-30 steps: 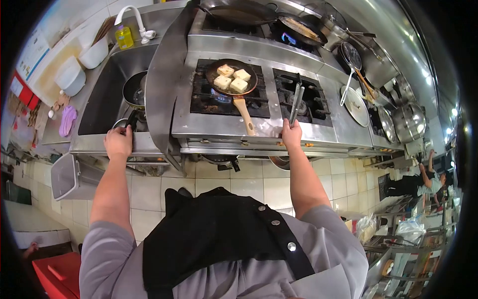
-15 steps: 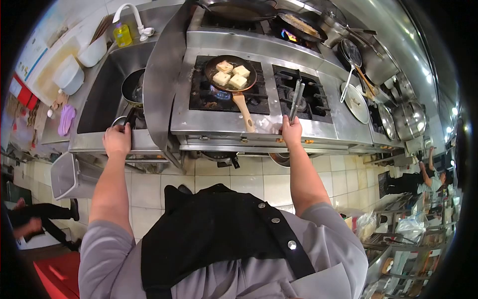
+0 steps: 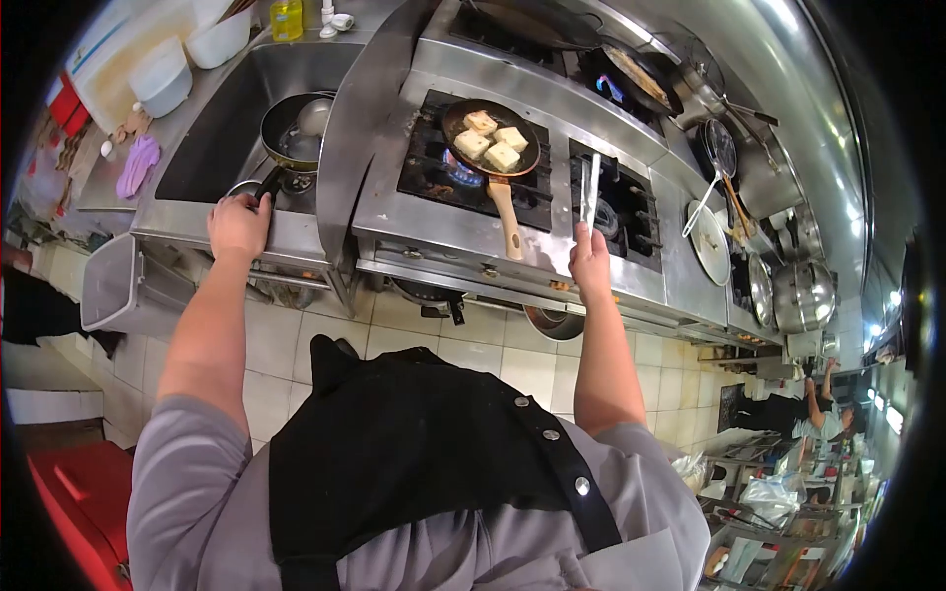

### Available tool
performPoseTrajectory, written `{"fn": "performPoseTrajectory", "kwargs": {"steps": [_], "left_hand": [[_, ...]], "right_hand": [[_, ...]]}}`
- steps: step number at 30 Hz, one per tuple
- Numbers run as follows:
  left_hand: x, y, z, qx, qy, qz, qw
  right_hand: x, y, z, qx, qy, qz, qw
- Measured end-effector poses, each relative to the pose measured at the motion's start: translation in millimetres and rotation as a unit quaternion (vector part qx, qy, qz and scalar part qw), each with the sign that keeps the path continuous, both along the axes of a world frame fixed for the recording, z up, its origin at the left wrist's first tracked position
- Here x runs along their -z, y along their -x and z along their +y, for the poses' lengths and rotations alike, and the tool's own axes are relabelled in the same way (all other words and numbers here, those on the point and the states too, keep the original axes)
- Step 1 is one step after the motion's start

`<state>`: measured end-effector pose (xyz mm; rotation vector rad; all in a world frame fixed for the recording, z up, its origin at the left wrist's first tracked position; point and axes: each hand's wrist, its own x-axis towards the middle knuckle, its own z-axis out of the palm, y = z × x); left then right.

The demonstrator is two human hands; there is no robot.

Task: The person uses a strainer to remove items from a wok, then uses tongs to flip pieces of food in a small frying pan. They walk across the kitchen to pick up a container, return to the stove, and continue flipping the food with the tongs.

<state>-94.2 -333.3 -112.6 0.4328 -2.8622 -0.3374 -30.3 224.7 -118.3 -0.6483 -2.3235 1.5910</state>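
My left hand (image 3: 238, 229) grips the black handle of a dark pan (image 3: 292, 134) that sits in the sink, with a round metal ladle bowl (image 3: 314, 117) inside it. Metal tongs (image 3: 590, 189) point away from me in my right hand (image 3: 590, 258), in front of the right burner. Between my hands, a frying pan (image 3: 455, 126) with a wooden handle (image 3: 504, 219) rests on the left burner over a blue flame. Several pale square pieces (image 3: 502, 156) lie in it, browned on top.
A steel divider (image 3: 340, 187) separates sink and stove. Another pan (image 3: 641, 77) is over a flame on the back burner. A white plate (image 3: 709, 244) and pots stand at the right. A purple cloth (image 3: 139, 165) lies left. Another person (image 3: 818, 414) is far right.
The view has shifted and turned, so the stove appears tilted. The pan in the sink shows more fully, with the ladle bowl in it. Both hands keep their holds.
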Motion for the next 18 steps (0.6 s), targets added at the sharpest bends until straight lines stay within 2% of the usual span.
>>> {"fn": "performPoseTrajectory", "kwargs": {"steps": [2,3,6,7,10,11,18], "left_hand": [[-3.7,-1.6,2.1,-0.005,-0.005,-0.006,1.000],[-4.9,-1.9,2.5,-0.008,-0.007,-0.009,1.000],[-3.2,-1.4,1.8,-0.007,0.009,-0.007,1.000],[-4.2,-1.9,2.4,-0.009,0.008,-0.010,1.000],[-7.5,-2.9,4.2,-0.011,0.006,-0.016,1.000],[-7.7,-2.9,4.4,-0.012,0.006,-0.017,1.000],[-4.3,-0.8,0.3,-0.002,0.003,-0.023,1.000]], "right_hand": [[-10.5,4.4,-1.6,-0.062,-0.081,0.006,0.995],[-26.8,5.2,-6.7,-0.075,-0.154,-0.026,0.985],[-67.0,8.4,-25.4,-0.146,-0.298,-0.015,0.943],[-79.8,13.2,-32.2,-0.150,-0.325,-0.056,0.932],[-93.6,34.4,-43.6,-0.184,-0.370,-0.063,0.908],[-106.2,41.2,-50.5,-0.202,-0.387,-0.120,0.892],[-116.8,86.1,-82.8,-0.216,-0.562,-0.189,0.776]]}}
